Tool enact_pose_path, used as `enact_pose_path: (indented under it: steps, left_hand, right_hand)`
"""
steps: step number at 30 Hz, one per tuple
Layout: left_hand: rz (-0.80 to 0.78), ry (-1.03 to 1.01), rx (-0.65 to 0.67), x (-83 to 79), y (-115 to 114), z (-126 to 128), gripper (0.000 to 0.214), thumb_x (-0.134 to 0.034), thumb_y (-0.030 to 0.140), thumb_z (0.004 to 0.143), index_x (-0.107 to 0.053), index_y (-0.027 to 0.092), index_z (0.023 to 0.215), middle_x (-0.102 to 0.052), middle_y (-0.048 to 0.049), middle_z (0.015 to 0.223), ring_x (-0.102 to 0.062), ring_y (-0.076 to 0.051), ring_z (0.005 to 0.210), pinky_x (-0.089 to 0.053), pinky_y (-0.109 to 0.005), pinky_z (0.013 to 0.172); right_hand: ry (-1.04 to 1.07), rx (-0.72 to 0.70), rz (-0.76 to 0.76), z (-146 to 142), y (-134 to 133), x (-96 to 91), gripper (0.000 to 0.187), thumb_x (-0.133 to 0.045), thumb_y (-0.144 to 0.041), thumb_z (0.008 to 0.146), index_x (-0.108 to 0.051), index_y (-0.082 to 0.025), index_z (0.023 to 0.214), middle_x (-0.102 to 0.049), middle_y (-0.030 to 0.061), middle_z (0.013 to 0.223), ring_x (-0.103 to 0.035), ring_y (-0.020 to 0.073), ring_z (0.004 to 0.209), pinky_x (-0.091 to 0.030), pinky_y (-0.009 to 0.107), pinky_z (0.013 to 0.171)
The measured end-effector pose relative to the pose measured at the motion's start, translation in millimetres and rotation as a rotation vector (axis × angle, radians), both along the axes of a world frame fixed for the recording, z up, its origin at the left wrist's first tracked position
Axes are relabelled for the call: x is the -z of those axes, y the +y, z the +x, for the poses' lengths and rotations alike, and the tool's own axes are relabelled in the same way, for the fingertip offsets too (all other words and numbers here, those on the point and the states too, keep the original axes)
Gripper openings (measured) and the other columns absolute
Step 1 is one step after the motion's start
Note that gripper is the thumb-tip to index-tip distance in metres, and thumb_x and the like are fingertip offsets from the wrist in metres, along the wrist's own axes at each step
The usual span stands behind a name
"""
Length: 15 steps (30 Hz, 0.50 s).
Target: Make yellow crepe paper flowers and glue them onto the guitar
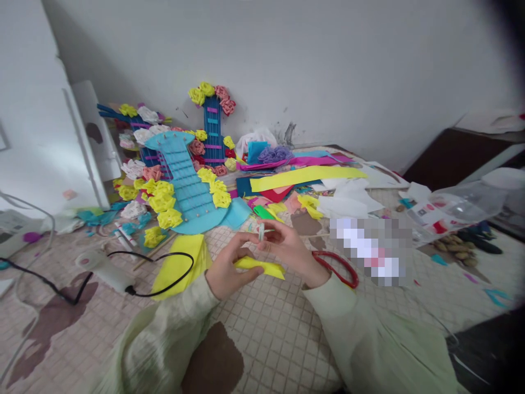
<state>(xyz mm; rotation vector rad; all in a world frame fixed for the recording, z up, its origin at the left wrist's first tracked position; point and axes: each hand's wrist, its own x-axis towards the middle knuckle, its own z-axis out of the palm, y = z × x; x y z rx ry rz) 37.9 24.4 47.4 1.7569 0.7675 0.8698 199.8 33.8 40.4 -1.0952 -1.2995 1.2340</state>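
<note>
My left hand [228, 268] is closed on a strip of yellow felt [260, 267] that sticks out to the right across my palm. My right hand [289, 246] pinches a small pale stick-like piece [261, 231] between thumb and fingertips, just above the yellow strip. Both hands meet over the checked tablecloth [270, 328] near the middle of the view. Red-handled scissors [340, 266] lie just right of my right wrist.
A white glue gun [107, 269] with a black cord [164, 287] lies at the left beside a yellow felt sheet [182, 262]. Blue slatted craft pieces with felt roses [184, 180] stand behind. Coloured felt strips [305, 176] and a clear bag [459, 205] lie at the back right.
</note>
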Motion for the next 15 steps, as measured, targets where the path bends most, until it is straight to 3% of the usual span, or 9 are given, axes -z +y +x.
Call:
enact_pose_path:
  steps: [3,6,8,11,13,15]
  left_hand:
    - [0.012,0.014,-0.019,-3.4,0.7,-0.5,0.033,-0.062,0.016,0.068,-0.044,0.019,0.095,-0.056,-0.002,0.087,-0.055,-0.009,0.06,-0.047,-0.021,0.052]
    - [0.125,0.058,-0.04,-9.0,1.0,-2.1,0.028,-0.062,0.017,0.068,-0.052,0.017,0.094,-0.057,-0.0074,0.101,-0.057,-0.01,0.064,-0.05,-0.025,0.059]
    - [0.23,0.093,-0.05,-13.5,0.4,-3.8,0.029,-0.063,0.018,0.068,-0.057,0.017,0.096,-0.057,-0.0094,0.106,-0.06,-0.015,0.078,-0.05,-0.029,0.068]
    - [0.353,0.118,-0.062,-21.6,-2.1,-6.4,0.034,-0.064,0.02,0.068,-0.058,0.018,0.101,-0.063,-0.008,0.092,-0.052,-0.023,0.105,-0.047,-0.035,0.084]
    - [0.39,0.112,-0.055,-27.7,-4.7,-8.2,0.037,-0.064,0.022,0.069,-0.057,0.019,0.105,-0.065,-0.0055,0.079,-0.049,-0.023,0.11,-0.043,-0.037,0.09]
    - [0.401,0.099,-0.033,-33.9,-7.6,-10.0,0.039,-0.063,0.022,0.07,-0.056,0.02,0.108,-0.065,-0.0045,0.072,-0.048,-0.023,0.112,-0.041,-0.039,0.092]
  right_hand:
    - [-0.05,-0.057,0.029,0.9,-0.4,0.6,0.055,-0.073,-0.036,0.059,-0.054,-0.023,0.108,-0.059,0.0025,0.089,-0.057,0.0159,0.083,-0.047,0.033,0.076]
    - [-0.163,-0.03,0.138,13.5,-5.5,-8.2,0.055,-0.068,-0.039,0.065,-0.049,-0.025,0.115,-0.052,0.0058,0.113,-0.055,0.017,0.092,-0.046,0.033,0.079]
    - [-0.299,0.097,0.211,31.0,-13.2,-17.0,0.049,-0.059,-0.042,0.072,-0.048,-0.025,0.117,-0.051,0.007,0.117,-0.055,0.0175,0.09,-0.047,0.033,0.076]
    - [-0.734,0.36,0.255,64.5,-31.8,-24.4,0.045,-0.058,-0.042,0.073,-0.052,-0.021,0.113,-0.059,0.0072,0.091,-0.056,0.0192,0.074,-0.045,0.034,0.066]
    - [-1.005,0.301,0.183,84.2,-46.7,-20.7,0.032,-0.055,-0.039,0.074,-0.06,-0.02,0.099,-0.061,0.0061,0.077,-0.057,0.0208,0.069,-0.044,0.034,0.063]
    - [-1.153,0.115,0.102,97.4,-60.5,-10.5,0.027,-0.057,-0.037,0.072,-0.062,-0.022,0.095,-0.063,0.0072,0.082,-0.058,0.0238,0.076,-0.044,0.034,0.065]
